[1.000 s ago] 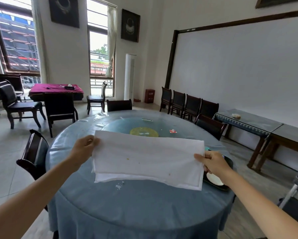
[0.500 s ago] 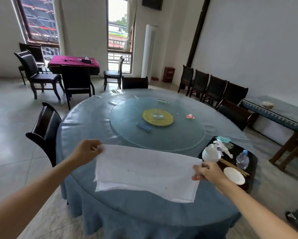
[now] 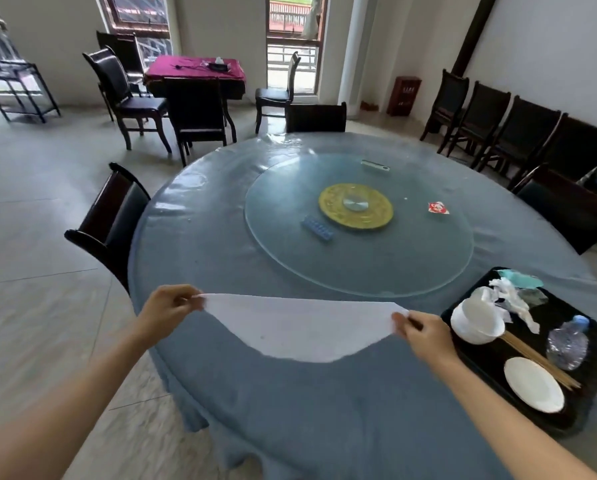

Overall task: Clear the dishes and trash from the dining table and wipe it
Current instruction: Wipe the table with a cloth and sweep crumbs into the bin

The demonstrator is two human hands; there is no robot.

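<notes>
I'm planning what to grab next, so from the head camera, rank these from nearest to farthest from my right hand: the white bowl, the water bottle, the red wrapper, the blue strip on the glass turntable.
From the right hand:
1. White bowl, just beside it on the tray.
2. Water bottle, farther right on the tray.
3. Blue strip, ahead on the turntable.
4. Red wrapper, far side of the turntable, only slightly beyond the strip.

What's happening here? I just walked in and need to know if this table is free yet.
Not yet. A person is holding a white cloth stretched between the left hand and right hand over the near edge of the round table, seemingly about to wipe it. The dishes and trash are gathered on a black tray to the right: bowls, a plate, chopsticks, a crushed bottle and crumpled tissue. A few small items remain on the glass turntable.
</notes>
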